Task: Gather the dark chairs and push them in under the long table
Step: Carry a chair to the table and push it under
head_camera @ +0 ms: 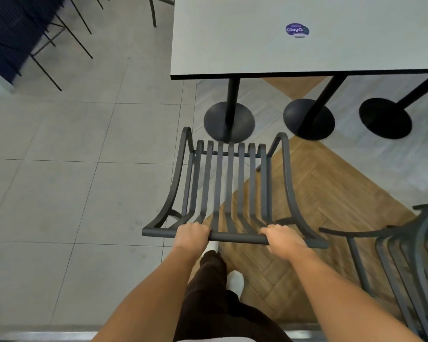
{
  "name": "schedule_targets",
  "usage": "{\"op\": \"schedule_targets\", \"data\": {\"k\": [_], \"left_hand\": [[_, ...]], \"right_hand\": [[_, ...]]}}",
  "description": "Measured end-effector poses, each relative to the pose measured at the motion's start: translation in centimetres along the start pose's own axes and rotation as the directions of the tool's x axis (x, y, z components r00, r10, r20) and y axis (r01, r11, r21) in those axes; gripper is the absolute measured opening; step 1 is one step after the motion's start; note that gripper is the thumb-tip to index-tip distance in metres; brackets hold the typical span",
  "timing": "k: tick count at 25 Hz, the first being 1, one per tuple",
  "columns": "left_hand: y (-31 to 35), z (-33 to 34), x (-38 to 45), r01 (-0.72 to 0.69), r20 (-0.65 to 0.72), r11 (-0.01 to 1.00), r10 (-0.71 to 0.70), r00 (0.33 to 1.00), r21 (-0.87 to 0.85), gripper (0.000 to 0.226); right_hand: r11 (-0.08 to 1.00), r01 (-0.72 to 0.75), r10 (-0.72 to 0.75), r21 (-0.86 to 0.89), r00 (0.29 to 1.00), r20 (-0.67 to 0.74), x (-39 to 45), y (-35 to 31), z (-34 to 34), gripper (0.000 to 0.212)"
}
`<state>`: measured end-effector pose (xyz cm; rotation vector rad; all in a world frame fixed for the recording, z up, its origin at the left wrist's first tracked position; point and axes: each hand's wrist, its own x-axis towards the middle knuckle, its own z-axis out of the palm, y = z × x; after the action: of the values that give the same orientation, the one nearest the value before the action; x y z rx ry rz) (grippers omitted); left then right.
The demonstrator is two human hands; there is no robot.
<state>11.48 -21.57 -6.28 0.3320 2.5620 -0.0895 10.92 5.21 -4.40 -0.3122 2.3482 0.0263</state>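
— What's over by the far wall?
— Thin-legged black stools (59, 33) on grey floor tiles (59, 181).
— And that purple patch?
— A round sticker (297, 30). Wood-pattern flooring (307, 193) runs beneath.

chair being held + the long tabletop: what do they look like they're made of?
Chair: likely metal, matte dark grey coating; thin curved slats and a tubular top rail, gripped by the left hand and right hand.
Table top: seemingly laminate board; smooth pale surface, dark edge band. Core unseen.
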Motion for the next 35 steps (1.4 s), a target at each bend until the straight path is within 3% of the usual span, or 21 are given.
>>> {"op": "schedule_targets", "data": {"k": [10, 17, 30, 35], "left_hand": [[-3.5, -6.8, 10.1, -0.044, -0.011, 0.999, 0.044, 0.999, -0.012, 0.029], [-5.6, -10.8, 17.9, 0.010, -0.012, 0.999, -0.011, 1.000, -0.035, 0.030], [-6.1, -13.2, 23.1, 0.052, 0.038, 0.994, -0.049, 0.998, -0.095, 0.026], [-6.5, -15.0, 22.7, -0.002, 0.184, 0.974, 0.044, 0.982, -0.225, 0.053]], "right_hand": [[0.997, -0.078, 0.078, 0.005, 0.997, -0.002, 9.0, 2.7, -8.6, 0.028], [0.998, -0.061, 0.061, -0.025, 0.998, -0.019, 16.0, 5.0, -15.1, 0.034], [1.000, -0.012, 0.012, 0.006, 0.999, -0.034, 20.3, 7.9, -18.7, 0.034], [0.985, -0.037, 0.033, 0.170, 0.999, 0.026, 19.1, 7.9, -20.1, 0.049]]}}
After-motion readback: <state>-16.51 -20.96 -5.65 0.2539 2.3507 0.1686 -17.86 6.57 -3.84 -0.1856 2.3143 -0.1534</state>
